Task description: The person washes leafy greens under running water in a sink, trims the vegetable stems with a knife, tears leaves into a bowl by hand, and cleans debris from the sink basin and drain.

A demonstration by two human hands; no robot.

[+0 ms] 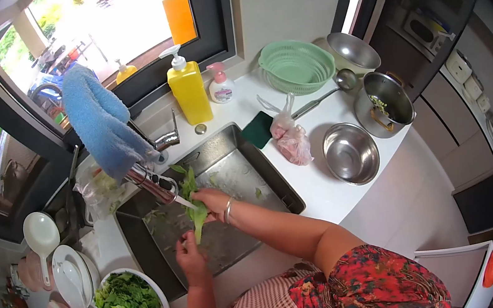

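Over the steel sink (pixel 282 180), my right hand (pixel 213 205) grips a green lettuce leaf (pixel 197 216) in the water running from the faucet (pixel 155 186). The leaf hangs lengthwise, its upper part beyond my fingers and its lower end close to my left hand (pixel 192 263). My left hand is raised near the sink's front side, fingers slightly bent and apart, fingertips right by the leaf's end. Small leaf scraps lie on the wet sink floor. Left of the sink, a white bowl (pixel 164 301) is heaped with torn lettuce (pixel 130 304).
A blue towel (pixel 94 122) drapes over the faucet. Behind the sink stand a yellow pump bottle (pixel 189 92) and a soap bottle (pixel 222 88). To the right are a bagged pink item (pixel 291 141), a steel bowl (pixel 350 153), a pot (pixel 385 103), a ladle (pixel 320 98) and a green colander (pixel 297 66).
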